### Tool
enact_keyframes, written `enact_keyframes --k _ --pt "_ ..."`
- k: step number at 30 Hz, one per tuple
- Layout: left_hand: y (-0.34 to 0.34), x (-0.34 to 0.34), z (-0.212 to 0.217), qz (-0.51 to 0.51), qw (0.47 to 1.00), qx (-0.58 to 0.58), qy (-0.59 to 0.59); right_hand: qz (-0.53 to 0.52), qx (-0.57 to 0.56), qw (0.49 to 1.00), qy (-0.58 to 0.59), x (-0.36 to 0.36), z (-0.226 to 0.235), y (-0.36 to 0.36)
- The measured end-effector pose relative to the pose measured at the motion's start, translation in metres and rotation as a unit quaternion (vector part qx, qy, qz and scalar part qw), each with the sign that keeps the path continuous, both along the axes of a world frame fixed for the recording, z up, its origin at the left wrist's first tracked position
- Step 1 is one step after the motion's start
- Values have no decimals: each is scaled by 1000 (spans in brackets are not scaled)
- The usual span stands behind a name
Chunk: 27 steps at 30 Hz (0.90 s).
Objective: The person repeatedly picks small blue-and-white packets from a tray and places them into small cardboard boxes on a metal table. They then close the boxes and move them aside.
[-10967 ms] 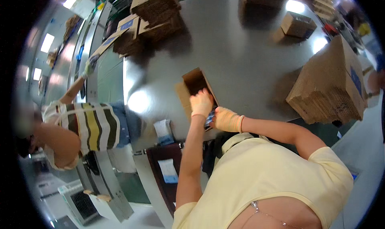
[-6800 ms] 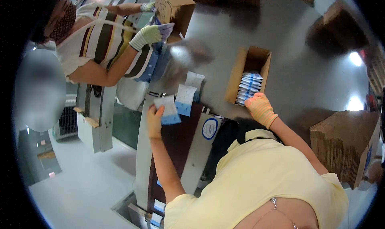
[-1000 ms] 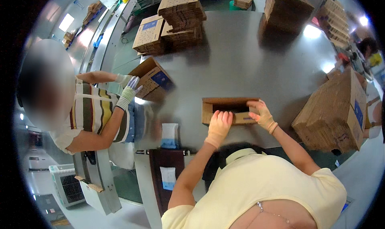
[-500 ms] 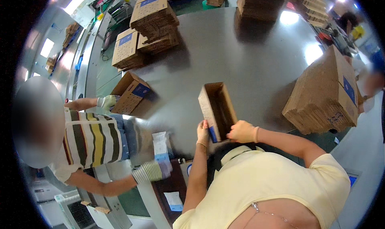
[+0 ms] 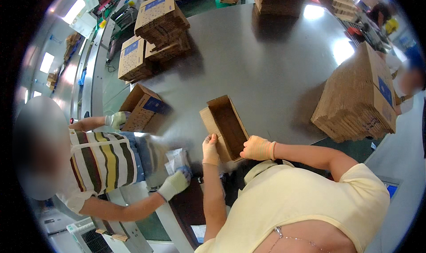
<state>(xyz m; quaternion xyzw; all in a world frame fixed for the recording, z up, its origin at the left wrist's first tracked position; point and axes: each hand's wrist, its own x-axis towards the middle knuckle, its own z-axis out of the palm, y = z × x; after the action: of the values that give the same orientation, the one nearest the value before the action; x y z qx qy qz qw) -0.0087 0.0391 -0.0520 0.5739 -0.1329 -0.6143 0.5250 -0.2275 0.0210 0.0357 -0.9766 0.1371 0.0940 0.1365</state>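
1. Position of the work: an open cardboard box stands on the grey table at its near edge, directly in front of the person. Its long axis runs away from the person, and its open top faces up.
2. Left hand: gloved, fingers closed on the near left corner of the open cardboard box, gripping the wall and the flap there.
3. Right hand: gloved, curled over the near right corner of the same box, pressing on its rim. Whether the fingers hook inside the wall cannot be told.
4. Status of the box: the walls are erected and the body is squared. The interior reads as dark and bare; no contents show in it. Judged from this, forming is done, while filling and closing are not.
5. Supply: a tall stack of flat cartons sits at the right edge of the table. Further stacked cartons lie toward the far left corner.
6. Neighbouring station: a co-worker in a striped shirt stands at the left edge. One gloved hand rests against a second open box. The other gloved hand reaches to a pile of white-and-blue packets at the near left edge.
7. Remaining, by judgement: the large carton stock suggests many boxes are not yet formed.
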Motion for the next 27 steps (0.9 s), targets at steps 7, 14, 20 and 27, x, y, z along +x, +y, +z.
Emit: enact_keyframes --k 7,14,20,27 --pt "-1 -40 -7 -112 983 -112 -89 34 44 998 -20 -17 3 -11" --pt "6 -39 -7 -113 942 -93 -303 -26 -4 1000 15 -4 3 1" --pt "85 -18 6 -92 868 -102 -477 -65 -5 997 34 0 0 9" --pt "153 -1 -15 -241 607 -96 -751 -89 -15 995 44 5 1 17"
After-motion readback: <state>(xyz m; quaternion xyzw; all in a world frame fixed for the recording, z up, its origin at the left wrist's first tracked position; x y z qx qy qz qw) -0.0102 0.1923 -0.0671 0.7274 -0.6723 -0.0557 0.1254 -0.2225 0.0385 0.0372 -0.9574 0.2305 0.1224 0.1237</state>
